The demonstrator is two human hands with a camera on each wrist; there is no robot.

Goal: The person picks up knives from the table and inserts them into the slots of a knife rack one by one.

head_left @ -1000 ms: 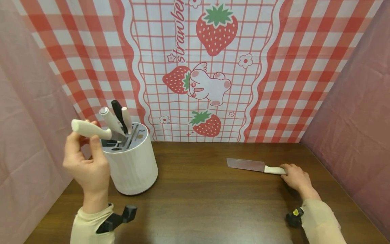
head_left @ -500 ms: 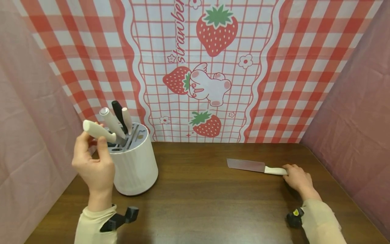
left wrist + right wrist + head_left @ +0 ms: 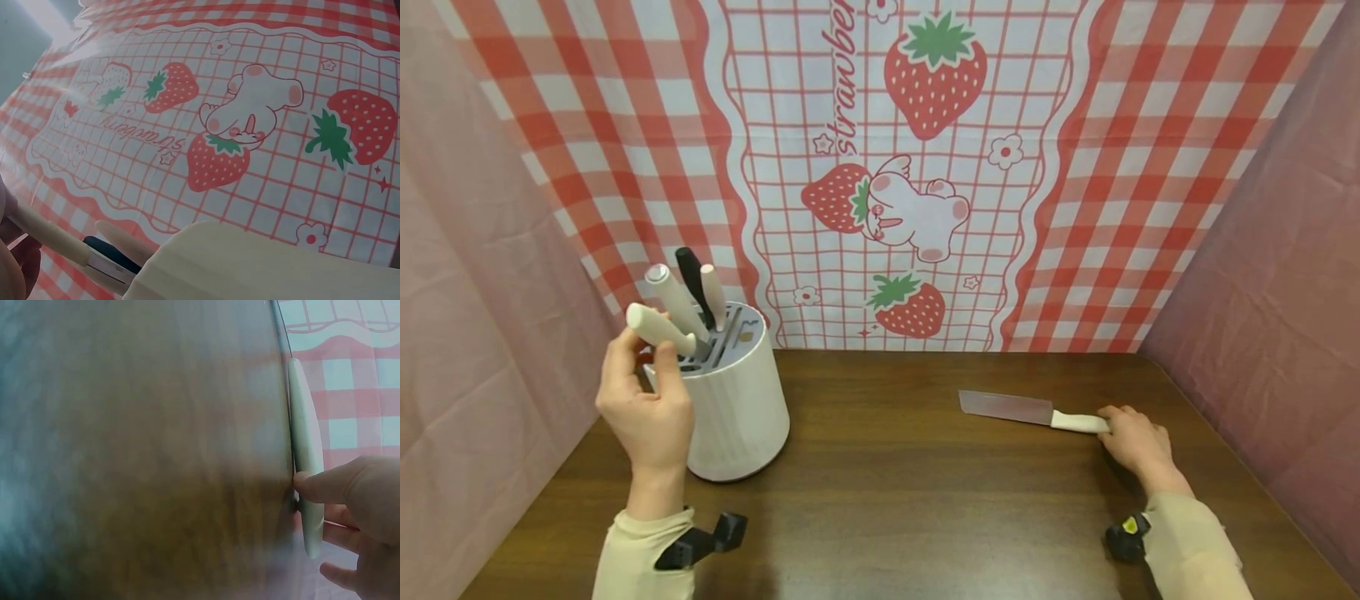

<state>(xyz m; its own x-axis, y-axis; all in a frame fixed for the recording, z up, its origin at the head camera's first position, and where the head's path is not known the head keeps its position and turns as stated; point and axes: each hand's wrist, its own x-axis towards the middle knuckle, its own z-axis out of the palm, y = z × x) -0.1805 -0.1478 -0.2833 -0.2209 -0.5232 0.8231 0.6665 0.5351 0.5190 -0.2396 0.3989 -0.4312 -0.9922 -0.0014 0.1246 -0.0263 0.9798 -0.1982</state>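
Observation:
My left hand (image 3: 651, 408) pinches the white handle of a knife (image 3: 658, 331) between thumb and fingers. The knife leans over the top of a white round knife block (image 3: 737, 425). A short strip of its blade (image 3: 107, 267) shows beside the block in the left wrist view; the tip is hidden. Far to the right, a broad rectangular-bladed kitchen knife (image 3: 1007, 407) lies on the table, blade pointing left. My right hand (image 3: 1138, 442) holds the end of its white handle, the thumb on one side and fingers on the other in the right wrist view.
Two more white handles and a black handle (image 3: 691, 279) stand up from the block's grey slotted top. The brown wooden table (image 3: 895, 500) meets a red-and-white strawberry cloth (image 3: 917, 183) behind. Pink cloth (image 3: 1262, 217) hangs at both sides.
My left hand has moved right with its knife, and the handle now tilts more steeply close over the block. The right hand and the broad kitchen knife have barely moved.

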